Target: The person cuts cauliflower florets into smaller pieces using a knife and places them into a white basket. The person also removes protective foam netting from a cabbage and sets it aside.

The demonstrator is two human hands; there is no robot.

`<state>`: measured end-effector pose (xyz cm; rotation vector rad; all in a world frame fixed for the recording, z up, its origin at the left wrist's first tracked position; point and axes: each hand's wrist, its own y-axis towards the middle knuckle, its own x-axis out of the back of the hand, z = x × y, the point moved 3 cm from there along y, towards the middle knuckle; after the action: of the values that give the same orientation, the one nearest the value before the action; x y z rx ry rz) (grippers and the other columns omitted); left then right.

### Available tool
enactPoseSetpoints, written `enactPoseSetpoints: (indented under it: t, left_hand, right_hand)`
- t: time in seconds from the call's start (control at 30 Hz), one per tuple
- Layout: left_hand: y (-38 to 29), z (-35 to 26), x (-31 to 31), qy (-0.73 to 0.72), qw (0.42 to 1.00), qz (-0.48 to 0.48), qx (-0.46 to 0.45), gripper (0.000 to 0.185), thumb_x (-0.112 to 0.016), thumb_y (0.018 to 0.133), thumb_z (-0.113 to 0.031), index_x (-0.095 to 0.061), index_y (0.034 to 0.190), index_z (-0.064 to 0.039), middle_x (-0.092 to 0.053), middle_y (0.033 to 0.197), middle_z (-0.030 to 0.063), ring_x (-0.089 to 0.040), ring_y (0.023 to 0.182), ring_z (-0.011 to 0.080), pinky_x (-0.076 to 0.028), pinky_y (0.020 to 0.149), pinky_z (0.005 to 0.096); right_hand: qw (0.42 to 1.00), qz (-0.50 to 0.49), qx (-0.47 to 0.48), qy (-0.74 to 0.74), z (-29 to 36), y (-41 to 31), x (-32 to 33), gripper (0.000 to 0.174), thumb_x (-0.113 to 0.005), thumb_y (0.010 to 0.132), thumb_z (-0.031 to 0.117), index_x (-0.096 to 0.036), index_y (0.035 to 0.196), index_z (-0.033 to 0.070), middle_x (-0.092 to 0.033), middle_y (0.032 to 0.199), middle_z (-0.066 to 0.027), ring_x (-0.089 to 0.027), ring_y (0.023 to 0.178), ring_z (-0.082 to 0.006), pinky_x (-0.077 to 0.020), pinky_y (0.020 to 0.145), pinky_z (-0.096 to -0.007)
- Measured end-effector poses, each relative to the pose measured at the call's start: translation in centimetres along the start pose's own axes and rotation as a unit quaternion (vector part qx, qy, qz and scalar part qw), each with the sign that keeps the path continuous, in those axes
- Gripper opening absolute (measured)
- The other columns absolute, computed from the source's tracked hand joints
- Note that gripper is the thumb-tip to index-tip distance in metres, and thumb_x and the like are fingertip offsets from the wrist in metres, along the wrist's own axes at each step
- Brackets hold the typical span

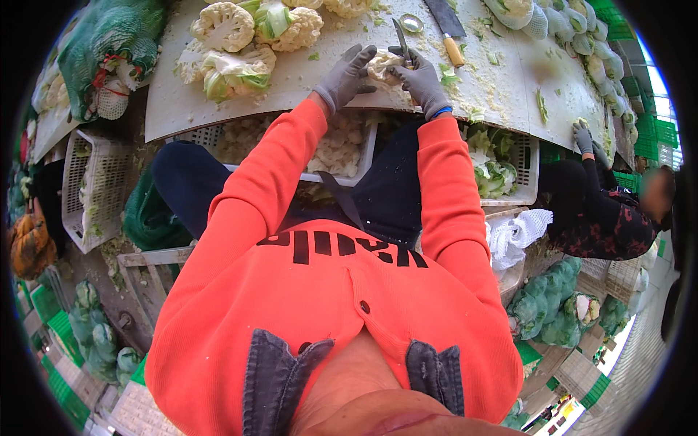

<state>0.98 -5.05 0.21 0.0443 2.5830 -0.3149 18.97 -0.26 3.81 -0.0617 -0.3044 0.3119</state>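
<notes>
My right hand (422,82), in a grey glove with a blue band at the wrist, holds a small knife (401,37), its blade pointing up and away. Its fingers also rest on a pale cauliflower piece (383,68) wrapped in or looking like white film. Beside that piece, on its left, my left hand (344,79) is gloved in grey, fingers apart and curved, with nothing seen in it. Several trimmed cauliflower heads (223,27) lie on the white tabletop (305,101) to the left. Past the knife are a small round metal dish (411,23) and a cleaver (446,22) with a wooden handle.
Under the table edge stand a white crate of cauliflower pieces (338,150) and a crate of leaves (493,163). Green net sacks (112,49) are at the upper left, netted cauliflowers (578,27) at the upper right. A co-worker (605,218) sits at the right.
</notes>
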Motion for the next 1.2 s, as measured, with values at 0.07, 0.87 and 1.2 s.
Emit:
enactPoseSetpoints:
  t: [0.07, 0.87, 1.2]
  left_hand:
    - [-0.2, -0.7, -1.3, -0.115, 0.982, 0.146, 0.039, 0.069, -0.062, 0.094, -0.058, -0.05, 0.141, -0.008, -0.061, 0.133, 0.0109, -0.063, 0.115, 0.0271, -0.053, 0.1, 0.0529]
    - [1.5, -1.4, -0.2, 0.057, 0.967, -0.13, -0.21, 0.063, -0.078, 0.089, -0.029, -0.039, 0.131, -0.002, -0.059, 0.11, 0.0095, -0.06, 0.093, 0.0151, -0.055, 0.079, 0.0287]
    - [4.8, 0.3, 1.8, 0.246, 0.889, -0.22, -0.318, 0.068, -0.078, 0.087, -0.019, -0.033, 0.135, 0.0, -0.055, 0.116, 0.0115, -0.056, 0.1, 0.017, -0.051, 0.086, 0.0294]
  right_hand:
    - [0.993, 0.043, -0.018, 0.109, 0.3, -0.6, -1.1, 0.04, -0.075, 0.088, 0.007, -0.067, 0.127, 0.005, -0.071, 0.099, -0.0012, -0.062, 0.083, -0.0083, -0.0515, 0.073, -0.0237]
    - [0.854, -0.01, -0.023, -0.519, 5.8, -3.4, -6.7, 0.074, -0.045, 0.094, 0.012, -0.012, 0.158, -0.007, -0.073, 0.099, -0.0227, -0.074, 0.083, -0.0373, -0.058, 0.074, -0.0489]
    - [0.859, -0.008, -0.042, -0.511, 5.0, -1.5, -6.9, 0.071, -0.043, 0.096, 0.013, -0.014, 0.16, -0.001, -0.073, 0.106, -0.0212, -0.073, 0.092, -0.0367, -0.0567, 0.078, -0.0489]
